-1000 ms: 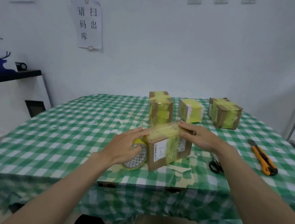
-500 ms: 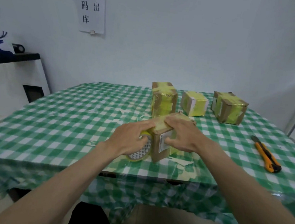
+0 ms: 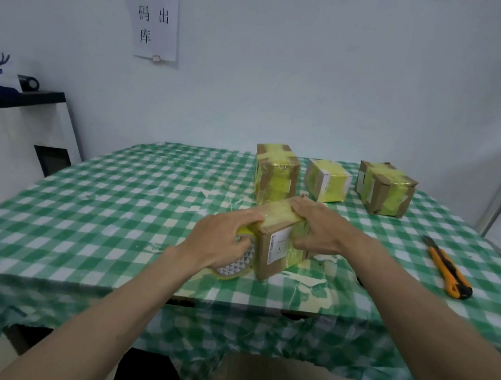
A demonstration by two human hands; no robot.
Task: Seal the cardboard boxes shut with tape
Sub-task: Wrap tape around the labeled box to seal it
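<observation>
on the table [image 3: 120, 208] sit four taped boxes [image 3: 278, 243], one tape roll [image 3: 237, 260].

The left hand [image 3: 219, 241] grips a tape roll [image 3: 236, 266] against the cardboard box [image 3: 278, 240]. The right hand [image 3: 320, 230] holds the box's top and side. At 3 o'clock lies an orange knife [image 3: 448, 269].

Four cardboard boxes stand on the surface [image 3: 114, 208]: one box near the front edge [image 3: 277, 246], between the two hands, and three in a row toward the far edge, a tall box [image 3: 276, 174], a small box [image 3: 327, 181] and a right-hand box [image 3: 385, 188] nearest the far right corner. There is one roll of tape [image 3: 236, 264], touching the front box's left side. One orange utility knife [image 3: 448, 267] lies near the right edge. Two hands show: the left hand [image 3: 223, 242] and the right hand [image 3: 321, 229].
</observation>
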